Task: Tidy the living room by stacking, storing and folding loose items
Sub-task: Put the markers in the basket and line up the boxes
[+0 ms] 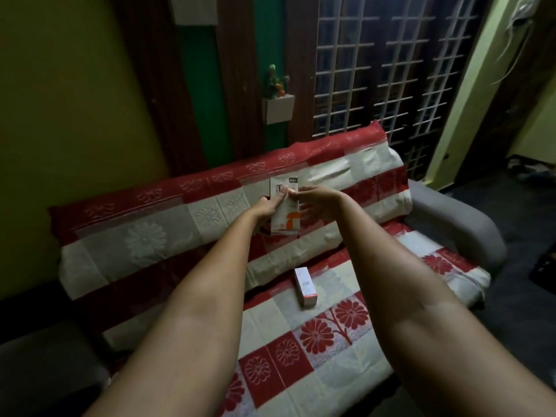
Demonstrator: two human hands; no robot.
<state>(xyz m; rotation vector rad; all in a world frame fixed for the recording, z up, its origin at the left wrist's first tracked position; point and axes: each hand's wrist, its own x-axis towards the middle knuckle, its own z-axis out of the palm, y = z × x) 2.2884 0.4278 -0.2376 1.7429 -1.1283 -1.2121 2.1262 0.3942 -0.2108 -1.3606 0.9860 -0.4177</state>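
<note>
**Two hands, one carton: gathering loose boxes off the sofa**

Both my arms reach out over the sofa (457, 218), which is draped in a red-and-white floral cover (319, 335). My left hand (266, 207) grips the white-and-orange carton (285, 222) by its left edge, fingers curled round it and the thumb laid across its front. My right hand (313, 203) meets the carton from the right; the upper fingertips touch its face near the thumb, while the lower fingers lie straight and slightly spread alongside it. The carton is held upright in the air, in front of the backrest. A second, smaller white box (305, 285) lies flat on the seat, well below the held one and apart from it. To do this step well, I judge that the right hand should let go only once the left holds the carton securely, then go down for the smaller box, so the two can be stacked with edges squared.
</note>
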